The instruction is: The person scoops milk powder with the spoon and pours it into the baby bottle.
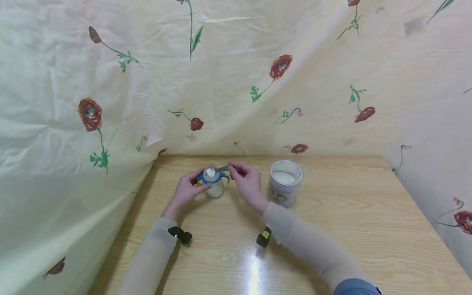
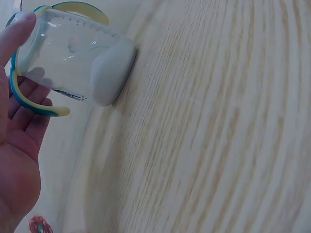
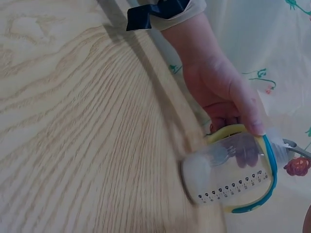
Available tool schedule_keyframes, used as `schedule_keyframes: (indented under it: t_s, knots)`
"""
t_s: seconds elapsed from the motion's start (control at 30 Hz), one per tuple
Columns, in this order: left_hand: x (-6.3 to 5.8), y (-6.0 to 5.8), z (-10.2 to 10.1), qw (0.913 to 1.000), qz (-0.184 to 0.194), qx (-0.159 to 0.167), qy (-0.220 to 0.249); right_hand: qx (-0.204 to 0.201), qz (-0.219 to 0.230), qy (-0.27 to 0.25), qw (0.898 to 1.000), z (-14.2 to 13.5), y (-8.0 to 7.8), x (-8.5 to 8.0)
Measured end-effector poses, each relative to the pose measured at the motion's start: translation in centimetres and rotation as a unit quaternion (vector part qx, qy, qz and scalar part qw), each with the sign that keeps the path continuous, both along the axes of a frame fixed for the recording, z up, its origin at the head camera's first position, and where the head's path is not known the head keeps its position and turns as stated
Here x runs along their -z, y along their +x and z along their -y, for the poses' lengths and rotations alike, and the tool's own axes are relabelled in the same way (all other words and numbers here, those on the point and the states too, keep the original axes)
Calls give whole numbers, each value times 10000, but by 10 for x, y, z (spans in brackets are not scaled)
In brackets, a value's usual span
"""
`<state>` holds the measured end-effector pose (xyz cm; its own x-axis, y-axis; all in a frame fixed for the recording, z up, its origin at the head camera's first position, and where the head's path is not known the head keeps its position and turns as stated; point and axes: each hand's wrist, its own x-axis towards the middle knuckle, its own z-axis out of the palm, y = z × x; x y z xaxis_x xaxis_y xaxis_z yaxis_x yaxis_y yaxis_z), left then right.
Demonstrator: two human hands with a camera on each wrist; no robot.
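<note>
My left hand (image 1: pixel 187 189) grips a clear baby bottle (image 1: pixel 216 189) near its neck, thumb on one side and fingers behind. The bottle stands upright on the table, has blue-and-yellow handles (image 2: pixel 36 109), a printed scale on its side and white powder (image 2: pixel 111 73) in its bottom. With thumb and fingers, my right hand (image 1: pixel 248 180) pinches the grey handle of a scoop (image 1: pixel 222 168). The scoop's head, heaped with white powder, is right at the bottle's open mouth (image 3: pixel 279 148). Behind my right wrist stands an open can (image 1: pixel 283 192) holding white powder.
The wood-grain table (image 1: pixel 368 213) extends to the right of the can and toward me. A flower-printed cloth (image 1: pixel 221 82) hangs behind the table and along both sides. Black wrist cameras hang at both of my wrists, close above the tabletop.
</note>
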<state>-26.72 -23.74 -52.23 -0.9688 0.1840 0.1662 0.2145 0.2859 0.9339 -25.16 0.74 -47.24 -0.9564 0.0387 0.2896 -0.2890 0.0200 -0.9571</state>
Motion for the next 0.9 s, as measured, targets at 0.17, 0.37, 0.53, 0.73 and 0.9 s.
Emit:
schedule_keyframes:
  t_s: [0.17, 0.37, 0.53, 0.73, 0.9]
  knots:
    - [-1, 0, 0, 9999, 89, 96, 45, -68, -754, 567, 9955, 0, -2, 5]
    - [3, -3, 0, 9997, 106, 145, 187, -182, -2383, 1597, 9578, -4, -6, 12]
    - [5, -5, 0, 9996, 45, 178, 207, -197, -3091, 2062, 9282, -8, -7, 17]
    - [4, -3, -1, 9998, 26, 114, 143, -165, -3758, 2679, 8870, -10, -7, 17]
    - [3, -3, -1, 10000, 82, 33, 25, -249, -4092, 2845, 8666, -12, -8, 18]
